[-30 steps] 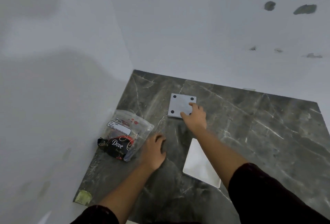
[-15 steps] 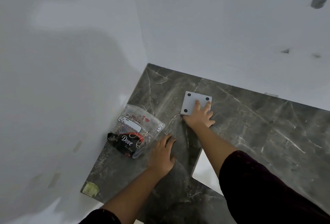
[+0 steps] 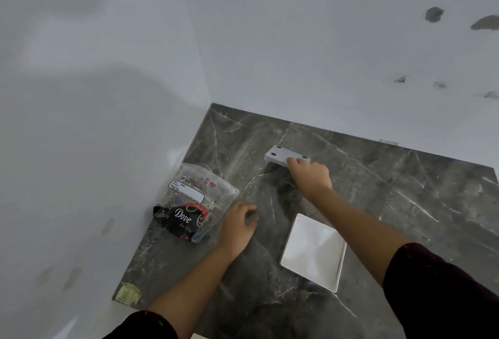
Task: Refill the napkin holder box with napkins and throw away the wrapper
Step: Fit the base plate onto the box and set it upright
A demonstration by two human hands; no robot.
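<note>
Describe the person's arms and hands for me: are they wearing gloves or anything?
No gloves: the left hand and right hand are bare, with no rings, watch or bracelet visible. Both forearms are uncovered, and dark maroon sleeves are pushed up near the elbows.

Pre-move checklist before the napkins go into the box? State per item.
1. Right hand has the grey box: ok, fingers on its near edge, that edge raised off the counter.
2. Box opening faces up: not ok, the side with four dark dots is on top.
3. White lid out of the way: ok, flat on the counter, apart from the box.
4. Napkin pack in reach: ok, beside the left hand.
5. Left hand gripping the pack: cannot tell.
6. Wrapper opened: cannot tell.
</note>
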